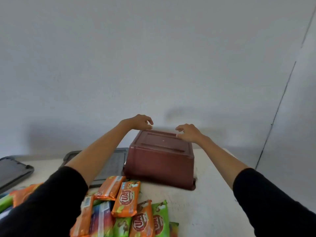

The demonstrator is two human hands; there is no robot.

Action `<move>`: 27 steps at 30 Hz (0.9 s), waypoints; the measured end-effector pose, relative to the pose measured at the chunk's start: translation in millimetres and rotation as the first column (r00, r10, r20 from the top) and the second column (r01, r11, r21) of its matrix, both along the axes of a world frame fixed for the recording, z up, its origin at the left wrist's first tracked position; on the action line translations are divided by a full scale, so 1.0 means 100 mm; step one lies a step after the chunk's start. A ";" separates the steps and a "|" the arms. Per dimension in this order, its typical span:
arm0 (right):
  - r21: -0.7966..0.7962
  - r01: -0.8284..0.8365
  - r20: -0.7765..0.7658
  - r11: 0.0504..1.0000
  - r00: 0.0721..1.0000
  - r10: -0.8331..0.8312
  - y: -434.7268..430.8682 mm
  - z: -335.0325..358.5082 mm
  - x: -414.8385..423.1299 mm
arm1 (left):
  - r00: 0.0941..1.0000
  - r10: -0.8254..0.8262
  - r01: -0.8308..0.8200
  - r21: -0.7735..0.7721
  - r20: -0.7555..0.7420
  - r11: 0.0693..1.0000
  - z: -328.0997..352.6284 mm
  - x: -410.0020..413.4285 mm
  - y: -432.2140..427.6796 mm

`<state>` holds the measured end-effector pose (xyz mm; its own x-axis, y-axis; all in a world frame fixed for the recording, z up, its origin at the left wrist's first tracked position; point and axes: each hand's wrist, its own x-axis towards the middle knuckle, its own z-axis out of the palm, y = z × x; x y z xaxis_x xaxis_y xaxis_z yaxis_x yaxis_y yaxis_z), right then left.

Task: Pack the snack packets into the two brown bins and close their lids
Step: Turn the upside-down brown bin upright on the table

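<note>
A brown bin (159, 162) stands upside down on the table, its base facing up. My left hand (141, 122) curls over the bin's far left corner and my right hand (187, 133) over its far right corner, fingertips on the far edge. The bin's outline is blurred. A pile of orange and green snack packets (126, 201) lies near me, in front of the bin and to its left, partly hidden under my left sleeve. Only one brown bin is in view.
Two grey lids lie flat on the table: one (112, 162) just left of the bin under my left forearm, another (12, 170) at the far left edge. The pale table (210, 202) ends at a grey wall right behind the bin.
</note>
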<state>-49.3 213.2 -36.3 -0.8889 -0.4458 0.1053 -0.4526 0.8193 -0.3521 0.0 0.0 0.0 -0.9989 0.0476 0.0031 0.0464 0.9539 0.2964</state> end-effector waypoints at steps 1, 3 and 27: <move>0.009 0.009 0.004 1.000 1.000 -0.010 -0.01 -0.05 -0.07 | 1.000 0.006 -0.006 -0.018 0.026 1.000 -0.05 -0.06 0.00; 0.041 0.017 0.007 0.999 1.000 -0.018 -0.02 -0.15 -0.20 | 0.996 0.039 -0.037 -0.025 0.079 0.999 -0.16 -0.16 -0.01; -0.249 0.155 0.132 0.956 0.983 -0.125 0.58 0.16 -0.07 | 0.936 0.353 -0.332 0.336 0.000 0.881 -0.11 0.20 0.78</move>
<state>-55.8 271.3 -20.3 -0.9531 -0.2874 0.0947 -0.2848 0.7463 -0.6016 20.5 78.4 -11.1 -0.9502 -0.3112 0.0185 -0.2386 0.7641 0.5994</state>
